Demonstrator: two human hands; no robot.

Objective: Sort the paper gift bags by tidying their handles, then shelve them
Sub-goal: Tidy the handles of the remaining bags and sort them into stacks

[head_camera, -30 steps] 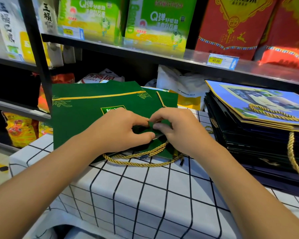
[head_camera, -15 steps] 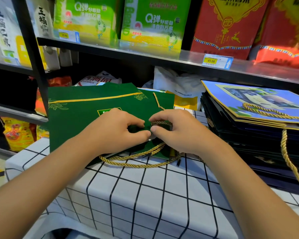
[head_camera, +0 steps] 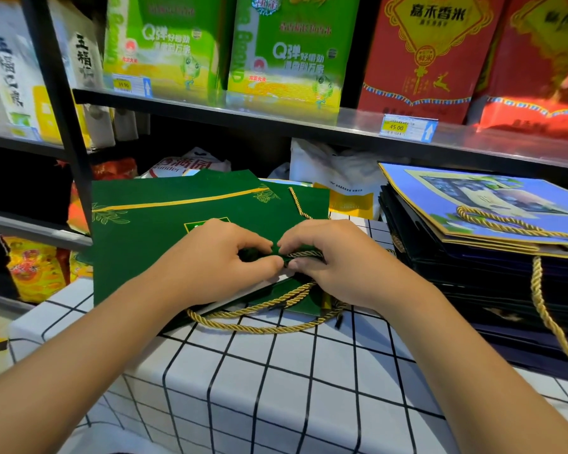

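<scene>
1. On the green bag [head_camera: 164, 231], the left hand [head_camera: 223, 260] pinches the bag mouth; the right hand [head_camera: 335, 260] pinches a gold cord [head_camera: 304, 254].
2. Bag lies flat on the checked table [head_camera: 276, 381], left of the blue stack [head_camera: 492, 244].
3. Paper looks light and creasable, cord limp; hold near the rim.

The yellow price tag [head_camera: 396, 127] on the upper shelf's front edge reads "45.00". Another price tag [head_camera: 124, 84] further left reads "39.90", somewhat blurred. The red rice box [head_camera: 427, 54] bears "嘉禾香米". The green rice box [head_camera: 289, 57] shows "Q弹". A white sack [head_camera: 9, 70] carries "五福". Other print is too blurred.
</scene>
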